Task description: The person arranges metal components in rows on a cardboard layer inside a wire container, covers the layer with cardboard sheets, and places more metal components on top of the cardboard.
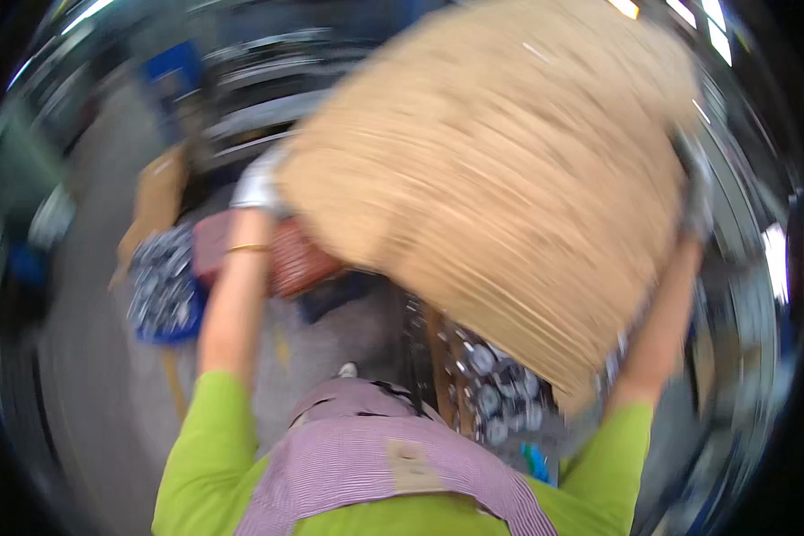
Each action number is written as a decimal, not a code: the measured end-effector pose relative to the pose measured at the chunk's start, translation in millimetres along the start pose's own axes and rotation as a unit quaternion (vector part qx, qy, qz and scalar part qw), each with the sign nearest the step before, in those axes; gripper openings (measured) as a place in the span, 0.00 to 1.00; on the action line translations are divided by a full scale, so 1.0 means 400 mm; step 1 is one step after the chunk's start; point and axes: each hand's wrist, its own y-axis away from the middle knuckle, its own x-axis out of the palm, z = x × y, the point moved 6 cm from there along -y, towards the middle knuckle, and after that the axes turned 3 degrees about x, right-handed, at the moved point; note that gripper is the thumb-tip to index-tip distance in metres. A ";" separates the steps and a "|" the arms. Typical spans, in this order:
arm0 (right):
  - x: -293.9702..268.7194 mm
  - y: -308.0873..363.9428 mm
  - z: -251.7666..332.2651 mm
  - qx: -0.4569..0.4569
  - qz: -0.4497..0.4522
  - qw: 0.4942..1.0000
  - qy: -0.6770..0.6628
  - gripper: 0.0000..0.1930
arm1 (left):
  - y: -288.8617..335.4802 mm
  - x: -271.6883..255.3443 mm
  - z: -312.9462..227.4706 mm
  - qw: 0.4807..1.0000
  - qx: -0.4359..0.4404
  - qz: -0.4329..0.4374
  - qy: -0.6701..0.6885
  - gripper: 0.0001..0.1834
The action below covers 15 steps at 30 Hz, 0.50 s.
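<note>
A large tan cardboard sheet (491, 188), blurred by motion, is held up and tilted in front of me. At its left edge my gloved left hand (261, 183) is closed on it. My gloved right hand (695, 192) grips the opposite edge, with its fingers partly behind the cardboard. Under the sheet's lower edge, several round metal parts (500, 393) lie in a bin or box whose far side is hidden by the cardboard.
On the left stands a blue crate (171, 335) heaped with shiny metal pieces. Red-brown stacked material (304, 257) sits beside it. An upright cardboard piece (159, 196) and grey metal racks (268, 116) are farther off. A blue-green item (534, 460) lies near the metal parts.
</note>
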 end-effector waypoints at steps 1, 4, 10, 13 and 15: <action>-0.052 0.014 -0.100 0.145 -0.036 0.987 -0.051 0.24 | -0.010 -0.063 0.023 0.995 0.018 0.012 0.100 0.14; 0.050 0.118 -0.151 0.173 0.114 0.973 -0.102 0.24 | 0.156 -0.151 0.060 0.960 0.097 -0.080 0.248 0.21; 0.222 0.238 -0.420 0.291 0.172 0.930 -0.141 0.21 | 0.513 -0.326 0.019 0.937 0.202 -0.213 0.191 0.22; 0.381 0.266 -0.502 0.229 0.227 0.944 -0.064 0.19 | 0.690 -0.393 -0.042 0.906 0.280 -0.298 0.107 0.20; 0.522 0.314 -0.513 0.237 0.283 0.925 -0.084 0.17 | 0.792 -0.473 -0.034 0.892 0.279 -0.341 0.104 0.20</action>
